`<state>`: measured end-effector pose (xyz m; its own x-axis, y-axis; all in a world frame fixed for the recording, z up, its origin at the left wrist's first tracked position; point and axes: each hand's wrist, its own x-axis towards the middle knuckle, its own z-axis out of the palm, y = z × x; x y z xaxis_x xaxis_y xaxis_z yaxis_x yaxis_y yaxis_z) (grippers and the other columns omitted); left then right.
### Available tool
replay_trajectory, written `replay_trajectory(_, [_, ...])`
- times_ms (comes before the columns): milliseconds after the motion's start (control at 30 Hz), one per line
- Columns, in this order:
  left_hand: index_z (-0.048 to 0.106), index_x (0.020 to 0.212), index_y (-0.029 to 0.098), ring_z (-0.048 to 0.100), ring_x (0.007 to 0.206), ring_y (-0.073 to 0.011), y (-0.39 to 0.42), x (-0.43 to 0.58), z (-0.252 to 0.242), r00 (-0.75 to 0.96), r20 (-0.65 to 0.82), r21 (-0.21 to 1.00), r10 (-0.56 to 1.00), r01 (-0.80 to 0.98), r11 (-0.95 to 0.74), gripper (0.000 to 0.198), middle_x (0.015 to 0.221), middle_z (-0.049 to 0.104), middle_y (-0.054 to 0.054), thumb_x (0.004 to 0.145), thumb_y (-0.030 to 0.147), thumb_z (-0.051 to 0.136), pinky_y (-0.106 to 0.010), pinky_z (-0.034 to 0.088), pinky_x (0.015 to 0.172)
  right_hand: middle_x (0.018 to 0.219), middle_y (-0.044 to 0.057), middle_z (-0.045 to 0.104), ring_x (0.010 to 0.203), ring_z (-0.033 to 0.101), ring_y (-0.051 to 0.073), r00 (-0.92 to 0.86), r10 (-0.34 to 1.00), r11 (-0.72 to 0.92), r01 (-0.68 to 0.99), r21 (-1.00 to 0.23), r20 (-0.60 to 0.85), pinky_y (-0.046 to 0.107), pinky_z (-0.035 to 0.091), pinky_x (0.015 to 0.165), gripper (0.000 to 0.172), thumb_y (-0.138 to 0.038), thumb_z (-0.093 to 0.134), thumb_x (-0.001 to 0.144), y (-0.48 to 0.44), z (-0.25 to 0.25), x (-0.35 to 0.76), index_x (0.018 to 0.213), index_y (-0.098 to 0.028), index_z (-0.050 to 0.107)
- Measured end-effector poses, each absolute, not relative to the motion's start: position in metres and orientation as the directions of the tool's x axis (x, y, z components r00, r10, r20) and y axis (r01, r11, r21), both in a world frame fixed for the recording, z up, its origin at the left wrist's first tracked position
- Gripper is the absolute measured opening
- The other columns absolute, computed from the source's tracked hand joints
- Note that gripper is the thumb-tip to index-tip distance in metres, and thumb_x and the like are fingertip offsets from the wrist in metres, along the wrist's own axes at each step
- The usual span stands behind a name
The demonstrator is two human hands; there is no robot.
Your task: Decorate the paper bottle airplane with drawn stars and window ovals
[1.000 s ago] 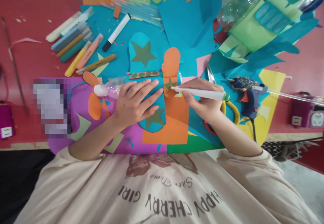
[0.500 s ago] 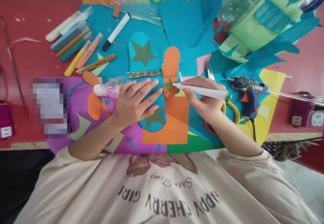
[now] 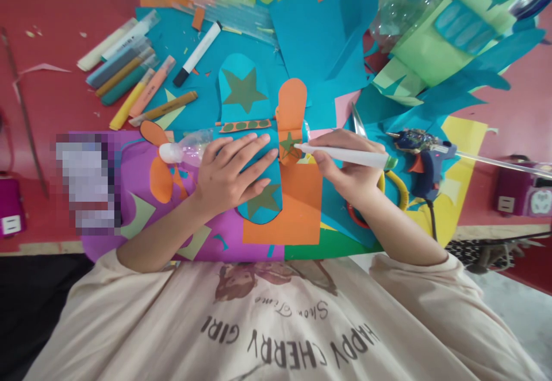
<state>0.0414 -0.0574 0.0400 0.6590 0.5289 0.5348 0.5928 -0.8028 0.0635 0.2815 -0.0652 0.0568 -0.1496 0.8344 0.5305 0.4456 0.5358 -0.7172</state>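
My left hand (image 3: 237,171) lies spread on a clear bottle wrapped in blue paper, its fingers apart. The white bottle cap (image 3: 169,153) points left. Blue rounded flaps with green stars stick out above and below, the upper flap (image 3: 228,105) and the lower flap (image 3: 269,211). An orange strip (image 3: 293,105) crosses the bottle's right end and bears a green star (image 3: 288,144). My right hand (image 3: 349,165) grips a white marker (image 3: 345,154) with a green end, its tip at that star. Under the bottle lies an orange sheet (image 3: 302,208).
Several markers (image 3: 129,65) lie at the upper left. Scissors (image 3: 403,191) with yellow and red handles are partly under my right hand. A glue gun (image 3: 429,162) stands at the right with its cord. A blurred phone-like object (image 3: 88,180) is at the left; paper scraps surround the bottle.
The marker tip has shifted very slightly to the right on the green star. My left hand and the bottle look unmoved.
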Motion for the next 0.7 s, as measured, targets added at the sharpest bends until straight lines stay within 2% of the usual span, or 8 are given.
replay_trajectory(100, [0.039,0.150,0.035,0.063,0.122,-0.0238,-0.0580,0.0398,0.0381,0.661,0.506,0.112,0.555,0.587,-0.802,0.046,0.138,0.064,-0.002,0.105,0.045,0.037,-0.039,0.044,0.102,0.087,0.001,0.080,0.079,0.077,0.018,-0.137,0.829,0.538,0.464,-0.704,0.542,0.030,0.063,0.070,0.010,-0.019,0.064,0.089,-0.0653,0.0578,0.2819,0.091,-0.025,0.073])
replay_trajectory(267, [0.040,0.149,0.035,0.063,0.123,-0.0234,-0.0579,0.0389,0.0368,0.670,0.500,0.078,0.549,0.597,-0.799,0.045,0.138,0.063,-0.002,0.106,0.046,0.034,-0.039,0.045,0.102,0.086,0.001,0.080,0.079,0.076,0.018,-0.158,0.827,0.545,0.462,-0.699,0.540,0.030,0.063,0.069,0.010,-0.020,0.065,0.088,-0.0653,0.0573,0.2823,0.091,-0.025,0.072])
replay_trajectory(433, [0.037,0.151,0.034,0.062,0.124,-0.0242,-0.0578,0.0388,0.0369,0.656,0.510,0.144,0.557,0.573,-0.807,0.048,0.138,0.063,-0.003,0.105,0.044,0.041,-0.038,0.043,0.104,0.081,0.002,0.079,0.075,0.075,0.019,-0.166,0.836,0.538,0.427,-0.726,0.522,0.032,0.062,0.070,0.007,-0.020,0.067,0.086,-0.0656,0.0553,0.2814,0.087,-0.024,0.073])
replay_trajectory(567, [0.033,0.153,0.036,0.062,0.124,-0.0241,-0.0583,0.0377,0.0358,0.666,0.487,0.124,0.565,0.587,-0.800,0.049,0.140,0.062,-0.002,0.105,0.046,0.037,-0.039,0.043,0.104,0.080,0.002,0.079,0.073,0.074,0.018,-0.168,0.838,0.538,0.414,-0.734,0.519,0.033,0.061,0.070,0.007,-0.022,0.067,0.086,-0.0658,0.0548,0.2808,0.086,-0.024,0.073])
replay_trajectory(700, [0.036,0.151,0.038,0.061,0.125,-0.0241,-0.0589,0.0374,0.0357,0.672,0.453,0.130,0.586,0.601,-0.789,0.047,0.142,0.060,-0.001,0.105,0.046,0.036,-0.040,0.044,0.104,0.083,0.001,0.079,0.077,0.076,0.019,-0.150,0.837,0.532,0.448,-0.718,0.527,0.031,0.062,0.070,0.009,-0.020,0.066,0.087,-0.0660,0.0571,0.2813,0.088,-0.024,0.074])
